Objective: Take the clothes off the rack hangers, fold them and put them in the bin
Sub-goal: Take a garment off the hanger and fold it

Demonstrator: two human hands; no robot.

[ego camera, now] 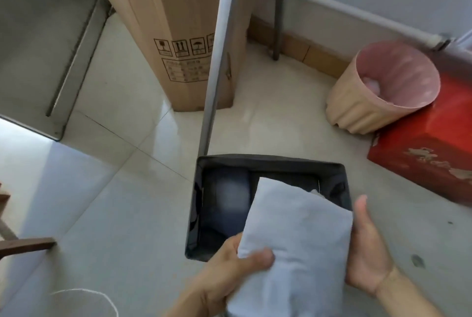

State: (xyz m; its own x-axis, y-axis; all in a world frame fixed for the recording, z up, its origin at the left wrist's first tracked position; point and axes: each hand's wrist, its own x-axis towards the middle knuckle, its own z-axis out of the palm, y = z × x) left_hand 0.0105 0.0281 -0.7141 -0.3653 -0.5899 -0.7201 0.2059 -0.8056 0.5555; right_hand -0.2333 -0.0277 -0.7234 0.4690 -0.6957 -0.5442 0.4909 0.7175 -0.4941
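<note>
**Folded grey top held over the bin, both hands on it**

Head view, looking straight down. The folded light grey garment (pixel 293 235) is up in the person's hands, over the near right part of the dark bin (pixel 270 160). Its far corner reaches over the bin's opening. Can't tell if it touches the rim anywhere.

The left hand (pixel 229 265) has a proper grip on the near left edge, with the thumb pressed on top of the cloth and the fingers tucked under it. The right hand (pixel 367 247) is against the right edge, palm facing the cloth and thumb sticking out straight toward the far side. Its fingers are hidden under the fabric, so honestly I can't tell whether they're curled round it or just flat underneath.

The bin sits on the pale tiled floor (pixel 115 189), and there's folded dark blue clothing (pixel 227 196) in its left half.

Other stuff around:
- A silver rack pole (pixel 217 61) comes down just past the bin's far left corner, with a darker pole (pixel 279 10) further back.
- A tall cardboard box (pixel 178 23) stands behind the silver pole.
- On the far right, a beige wastebasket (pixel 362 107) with a pink liner is tipped against a red box (pixel 421 150).
- A bit of dark wood (pixel 28 244) pokes in at the near left.
</note>
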